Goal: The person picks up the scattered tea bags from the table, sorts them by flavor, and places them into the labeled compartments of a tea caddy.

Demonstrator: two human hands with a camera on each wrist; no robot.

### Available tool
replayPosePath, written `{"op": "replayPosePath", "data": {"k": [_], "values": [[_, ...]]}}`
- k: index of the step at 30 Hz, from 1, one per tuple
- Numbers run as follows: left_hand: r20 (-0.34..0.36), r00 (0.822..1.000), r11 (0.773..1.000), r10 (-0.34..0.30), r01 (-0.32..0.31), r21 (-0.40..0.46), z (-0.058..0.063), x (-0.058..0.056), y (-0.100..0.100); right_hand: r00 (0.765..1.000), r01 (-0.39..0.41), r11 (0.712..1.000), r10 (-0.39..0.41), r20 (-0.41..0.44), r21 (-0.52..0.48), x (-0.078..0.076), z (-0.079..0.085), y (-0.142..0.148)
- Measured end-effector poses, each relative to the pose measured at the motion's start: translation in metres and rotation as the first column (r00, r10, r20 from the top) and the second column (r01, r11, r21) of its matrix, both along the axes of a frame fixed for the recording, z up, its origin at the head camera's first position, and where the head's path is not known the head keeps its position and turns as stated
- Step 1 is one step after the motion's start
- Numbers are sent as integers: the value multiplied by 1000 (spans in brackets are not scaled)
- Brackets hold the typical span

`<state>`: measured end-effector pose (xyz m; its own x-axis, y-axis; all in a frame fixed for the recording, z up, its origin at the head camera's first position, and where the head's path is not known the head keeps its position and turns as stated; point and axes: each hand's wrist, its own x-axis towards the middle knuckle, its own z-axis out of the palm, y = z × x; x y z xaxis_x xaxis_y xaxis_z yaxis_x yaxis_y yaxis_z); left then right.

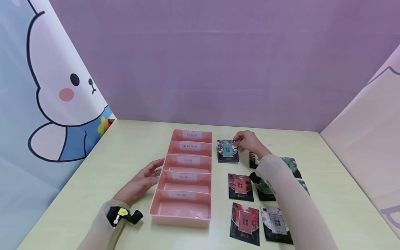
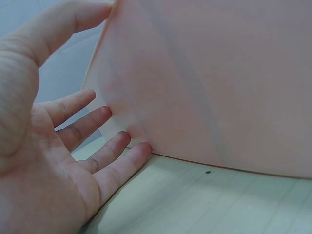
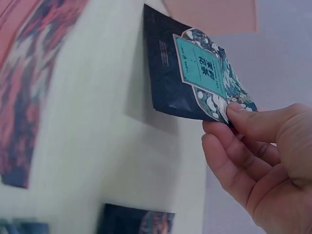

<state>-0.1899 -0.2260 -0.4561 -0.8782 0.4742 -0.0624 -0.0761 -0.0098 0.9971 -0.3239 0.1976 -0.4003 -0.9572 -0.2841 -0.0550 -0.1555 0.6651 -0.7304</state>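
Observation:
My right hand (image 1: 250, 141) pinches a dark tea sachet (image 1: 227, 151) with a teal label by its edge, thumb on the front. In the right wrist view the sachet (image 3: 187, 73) tilts above the table, its shadow falling below it. A pink divided box (image 1: 179, 221) stands just left of the sachet, with a paper label in each compartment. On the box's left side my left hand (image 1: 139, 182) rests, fingers spread. The left wrist view shows its fingertips (image 2: 140, 152) at the box wall (image 2: 219, 87) and the thumb up near the rim.
Right of the box lie several more sachets, including two with red labels, a red sachet (image 1: 240, 187) and another red sachet (image 1: 245, 224). A white-labelled sachet (image 1: 276, 225) and a green-labelled one (image 1: 265, 189) lie beside them, partly under my right sleeve. A purple backdrop (image 1: 200, 69) borders the table's far edge.

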Motion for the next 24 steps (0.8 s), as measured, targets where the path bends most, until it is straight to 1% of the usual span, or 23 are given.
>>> {"op": "replayPosePath", "data": {"k": [4, 7, 11, 15, 18, 24], "values": [[2, 1000, 1000, -5, 5, 7, -2, 0, 0, 1000, -5, 999, 5, -2, -33, 1, 14, 0], [9, 1000, 1000, -7, 6, 9, -3, 0, 1, 1000, -3, 998, 3, 0, -62, 2, 29, -1], [20, 1000, 1000, -2, 2, 4, -2, 0, 2, 1000, 21, 994, -22, -3, -103, 1, 50, -4], [22, 1000, 1000, -3, 3, 3, -1, -1, 1, 999, 47, 990, -50, -13, -130, -1, 66, -9], [18, 1000, 1000, -2, 2, 2, -1, -1, 0, 998, 58, 989, -61, -22, -133, -2, 76, -15], [19, 1000, 1000, 0, 0, -2, -3, -2, -1, 998, 42, 991, -47, -38, -127, -5, 87, -33]]}}
